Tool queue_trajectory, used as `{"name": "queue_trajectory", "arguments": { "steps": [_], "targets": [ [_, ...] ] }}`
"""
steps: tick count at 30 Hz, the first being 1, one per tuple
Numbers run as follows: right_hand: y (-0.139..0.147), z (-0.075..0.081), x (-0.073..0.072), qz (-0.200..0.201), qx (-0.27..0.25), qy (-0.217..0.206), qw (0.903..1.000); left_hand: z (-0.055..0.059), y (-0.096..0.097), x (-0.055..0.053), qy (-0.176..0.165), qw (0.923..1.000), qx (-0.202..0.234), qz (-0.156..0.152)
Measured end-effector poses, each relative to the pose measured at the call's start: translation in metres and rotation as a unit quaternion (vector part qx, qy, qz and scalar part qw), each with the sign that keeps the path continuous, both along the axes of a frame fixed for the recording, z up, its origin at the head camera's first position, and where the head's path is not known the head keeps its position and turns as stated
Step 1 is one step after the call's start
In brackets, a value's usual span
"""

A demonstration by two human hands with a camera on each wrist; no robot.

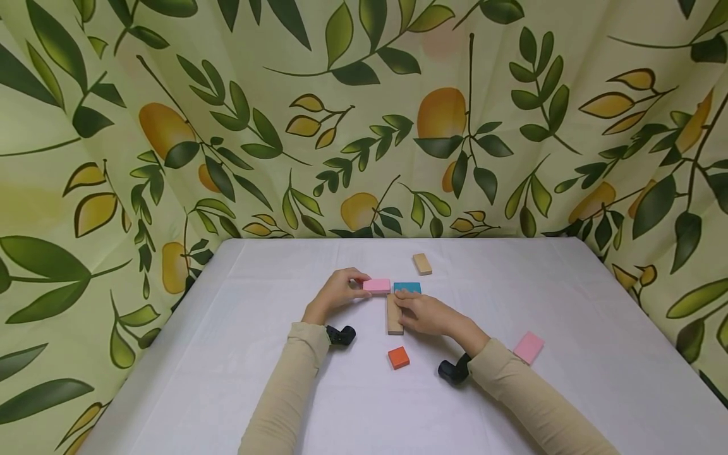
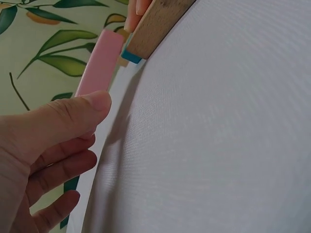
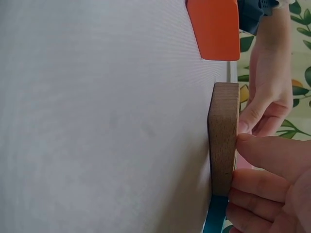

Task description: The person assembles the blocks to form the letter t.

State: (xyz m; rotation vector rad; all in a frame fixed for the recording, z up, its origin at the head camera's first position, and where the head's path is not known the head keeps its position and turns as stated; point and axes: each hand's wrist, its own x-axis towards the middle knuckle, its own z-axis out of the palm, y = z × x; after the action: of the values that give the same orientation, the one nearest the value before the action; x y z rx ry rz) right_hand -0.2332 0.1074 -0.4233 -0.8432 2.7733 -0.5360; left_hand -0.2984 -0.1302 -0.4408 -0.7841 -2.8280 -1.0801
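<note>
I see the left hand (image 1: pixel 339 288) pinch the pink block (image 1: pixel 378 286) by one end, likely leaving the other clear; the right hand (image 1: pixel 428 314), fingers relaxed, touches wooden plank (image 1: pixel 392 317) and blue block (image 1: pixel 412 287), perhaps steadying them, toward the table's (image 1: pixel 199 379) far edge.

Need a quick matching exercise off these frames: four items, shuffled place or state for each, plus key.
Items
1. orange block
2. left hand
3. small wooden block
4. blue block

Place or state
A. farthest back of the blocks in the head view
B. at the far end of the long wooden block
C. lying apart, off the near end of the long wooden block
D. pinching a pink block

Pairs: 1-C, 2-D, 3-A, 4-B
</note>
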Motion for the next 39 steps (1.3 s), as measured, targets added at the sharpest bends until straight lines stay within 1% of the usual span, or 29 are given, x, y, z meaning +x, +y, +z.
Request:
{"name": "queue_trajectory", "arguments": {
  "steps": [9,17,23,29,33,39],
  "targets": [
    [0.000,0.001,0.000,0.005,0.001,0.000,1.0000,-0.001,0.002,0.000,-0.007,1.0000,0.000,0.005],
    [0.000,0.001,-0.002,0.004,0.002,-0.002,1.0000,-0.001,0.006,-0.002,-0.015,0.9999,-0.002,0.008],
    [0.000,0.001,-0.001,0.007,0.000,0.000,1.0000,-0.003,0.007,-0.004,-0.009,0.9999,-0.012,0.007],
    [-0.001,0.001,0.000,0.002,-0.005,-0.005,1.0000,-0.003,0.008,-0.003,-0.009,0.9999,-0.011,0.006],
    [-0.001,0.001,0.001,0.004,-0.008,-0.003,1.0000,-0.004,0.009,-0.003,-0.003,0.9999,-0.010,0.003],
    [0.001,-0.001,0.000,0.006,-0.005,0.002,1.0000,-0.006,0.010,-0.004,-0.005,0.9999,-0.016,0.003]
  ]
}}
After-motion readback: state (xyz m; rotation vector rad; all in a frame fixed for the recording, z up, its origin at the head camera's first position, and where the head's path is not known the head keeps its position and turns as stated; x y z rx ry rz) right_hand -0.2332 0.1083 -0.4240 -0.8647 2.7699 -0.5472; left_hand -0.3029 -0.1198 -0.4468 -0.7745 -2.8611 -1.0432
